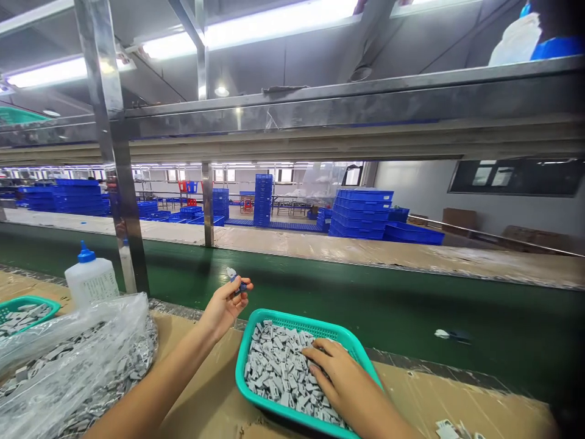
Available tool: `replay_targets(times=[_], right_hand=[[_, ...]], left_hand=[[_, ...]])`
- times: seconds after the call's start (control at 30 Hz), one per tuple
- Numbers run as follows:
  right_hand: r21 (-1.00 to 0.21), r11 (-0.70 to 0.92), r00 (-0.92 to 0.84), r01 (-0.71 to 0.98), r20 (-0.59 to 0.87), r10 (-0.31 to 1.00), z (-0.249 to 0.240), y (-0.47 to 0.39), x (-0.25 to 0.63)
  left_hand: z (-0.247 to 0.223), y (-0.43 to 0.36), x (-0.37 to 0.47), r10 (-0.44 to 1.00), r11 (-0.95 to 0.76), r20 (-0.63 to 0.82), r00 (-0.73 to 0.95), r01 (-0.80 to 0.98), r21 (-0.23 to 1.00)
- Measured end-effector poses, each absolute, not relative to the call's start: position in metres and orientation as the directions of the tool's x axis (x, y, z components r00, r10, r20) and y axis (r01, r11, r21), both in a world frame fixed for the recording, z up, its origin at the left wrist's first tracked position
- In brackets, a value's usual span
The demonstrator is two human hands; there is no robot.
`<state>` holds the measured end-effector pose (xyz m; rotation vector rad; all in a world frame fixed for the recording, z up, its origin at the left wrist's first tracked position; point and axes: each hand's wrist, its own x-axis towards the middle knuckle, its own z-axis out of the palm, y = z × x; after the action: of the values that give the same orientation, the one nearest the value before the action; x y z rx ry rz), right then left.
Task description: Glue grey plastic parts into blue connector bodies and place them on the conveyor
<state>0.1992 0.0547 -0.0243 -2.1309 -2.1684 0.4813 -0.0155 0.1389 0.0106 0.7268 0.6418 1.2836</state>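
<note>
My left hand (225, 306) is raised above the near edge of the green conveyor belt (320, 292), fingers pinched on a small white and blue part (235, 280). My right hand (336, 372) lies palm down in a teal plastic basket (292, 318), fingers spread among several small grey plastic pieces (274, 366). I cannot tell whether it grips any of them. The basket rests on a cardboard-covered bench (205, 390) in front of me.
A clear plastic bag of grey pieces (77, 366) lies at the left, beside a second teal basket (27, 308) and a white bottle with a blue cap (91, 277). A small white and blue part (445, 334) lies on the belt. Steel posts (114, 152) and stacked blue crates (361, 213) stand beyond.
</note>
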Motion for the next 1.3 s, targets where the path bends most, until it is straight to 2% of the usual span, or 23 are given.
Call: replay_targets(times=[0.17,0.3,0.43,0.63,0.8,0.97,1.07,1.2,1.27,1.3], right_hand=[[-0.27,0.007,-0.05,0.963,-0.153,0.987,-0.023,0.051,0.198],[-0.267,-0.02,-0.035,0.963,-0.199,0.979,-0.022,0.05,0.197],[-0.266,0.002,-0.051,0.964,-0.175,0.983,-0.026,0.05,0.2],[-0.272,-0.016,-0.02,0.962,-0.129,0.992,-0.031,0.053,0.202],[-0.274,-0.037,0.009,0.961,-0.105,0.994,-0.027,0.054,0.2],[-0.305,0.004,-0.05,0.952,-0.143,0.988,-0.012,0.047,0.2],[-0.309,0.024,-0.097,0.951,-0.221,0.97,-0.003,0.044,0.206],[-0.316,0.01,-0.094,0.949,-0.251,0.963,0.001,0.044,0.213],[-0.317,0.003,-0.087,0.949,-0.252,0.964,0.0,0.046,0.215],[-0.315,0.0,-0.086,0.949,-0.26,0.962,0.0,0.047,0.215]], left_hand=[[-0.004,0.156,-0.032,0.995,0.078,-0.057,0.083,-0.269,0.96],[-0.025,0.173,-0.054,0.996,0.055,-0.058,-0.065,-0.043,0.998],[-0.038,0.184,-0.068,0.986,0.12,-0.123,-0.115,-0.03,0.992],[-0.039,0.189,-0.069,0.946,0.289,-0.304,-0.115,-0.128,0.949],[-0.033,0.182,-0.068,0.952,0.283,-0.3,-0.057,-0.21,0.936],[-0.022,0.172,-0.063,0.958,0.284,-0.287,-0.014,-0.088,0.955],[-0.009,0.163,-0.049,0.984,0.172,-0.174,0.036,0.056,0.984],[0.003,0.136,-0.02,0.953,-0.157,0.087,0.29,0.225,0.962],[0.004,0.118,-0.008,0.86,-0.383,0.221,0.46,0.296,0.875],[0.003,0.11,-0.003,0.782,-0.522,0.279,0.557,0.342,0.781]])
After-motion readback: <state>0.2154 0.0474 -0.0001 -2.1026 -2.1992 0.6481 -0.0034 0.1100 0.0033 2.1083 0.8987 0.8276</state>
